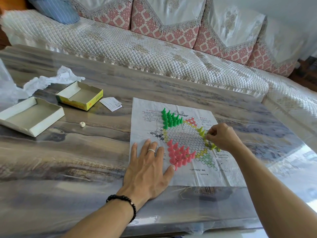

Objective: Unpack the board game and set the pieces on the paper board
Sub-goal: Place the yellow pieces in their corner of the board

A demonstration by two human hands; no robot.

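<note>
Our left-hand fingers lie straight and spread, pressing flat on the near-left corner of the paper board, thumb tip touching the nearest pink piece. The left hand holds nothing; it's just pinning the sheet to the table. Further out, our right hand has its fingers curled in tight, pinching what looks like one yellow-green piece at the board's right star point; the grip itself is mostly hidden, so we can't tell exactly how it's held.

The board lies flat on the table's near-right part, long axis running away from us & tilted a bit to the left, printed title at the far end. On it: pink pieces clustered near-left, yellow-green pieces strung along the right edge by the right hand, green pieces bunched at the far-left point. All pawns stand upright, tips up, as far as we can see.

Risks, imo: the pieces are packed close & look light, so a knuckle or wrist sweeping past could topple a row. The thumb against the pink cluster could nudge it if the left hand shifts. The sheet is thin & creased, so lifting the left hand might let it slide w/ everything on it.

Beyond the board: a folded slip, a die, two open box halves, crumpled wrapping, then the sofa.
</note>
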